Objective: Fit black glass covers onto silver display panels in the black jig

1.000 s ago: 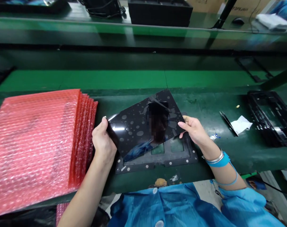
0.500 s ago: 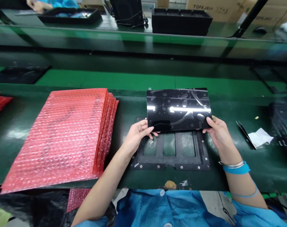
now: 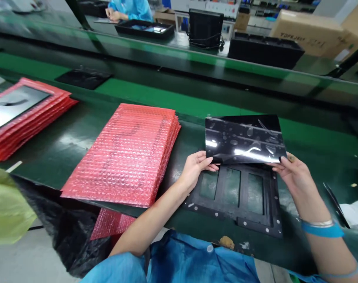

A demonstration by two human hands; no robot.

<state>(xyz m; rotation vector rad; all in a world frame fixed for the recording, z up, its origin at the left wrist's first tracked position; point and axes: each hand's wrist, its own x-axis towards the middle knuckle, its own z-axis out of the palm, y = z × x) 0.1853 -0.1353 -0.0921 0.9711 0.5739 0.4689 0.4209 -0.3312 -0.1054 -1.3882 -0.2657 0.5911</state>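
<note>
Between my two hands is a glossy black screen panel [image 3: 240, 137], its face marked with bubbles and creases like a clear film. My left hand [image 3: 198, 167] pinches its lower left corner, thumb on top. At the lower right corner my right hand [image 3: 293, 171] grips it the same way. The panel is tilted above a black frame fixture [image 3: 226, 208] with rectangular openings and small round metal studs, and it hides the fixture's far side. A pile of red bubble-wrap bags [image 3: 128, 157] lies left of my left hand.
Further left, another red bag stack [image 3: 34, 122] carries a flat screen [image 3: 19, 104]. Tweezers [image 3: 336, 204] and white paper [image 3: 355, 212] lie at the right. A raised shelf holds a black tray [image 3: 145, 29] and a black box [image 3: 265, 49]; a co-worker's hands [image 3: 113, 15] show beyond.
My view has swung left, so the scene sits further right and the left stack shows more. The panel stays in both hands, with its face tilted slightly differently.
</note>
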